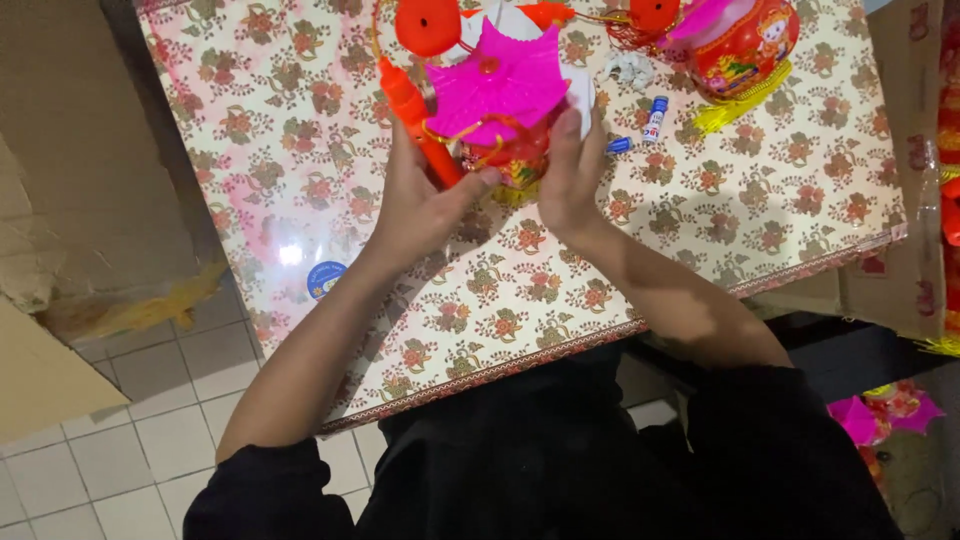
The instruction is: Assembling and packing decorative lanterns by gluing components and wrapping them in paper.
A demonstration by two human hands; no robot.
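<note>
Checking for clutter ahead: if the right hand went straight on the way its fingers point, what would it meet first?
Probably the white disc just beyond the right hand, behind the pink star-shaped top; depth is unclear.

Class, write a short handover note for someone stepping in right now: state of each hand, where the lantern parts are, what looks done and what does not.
Left hand: grips the orange handle stick against the lantern.
Right hand: cups the lantern's other side.
Lantern: held just above the flowered tablecloth; pink star-shaped top sits on it.
Done: a second lantern lies finished-looking at the far edge.
Left: two small batteries lie loose beside it; whether the stick is attached is unclear.
</note>
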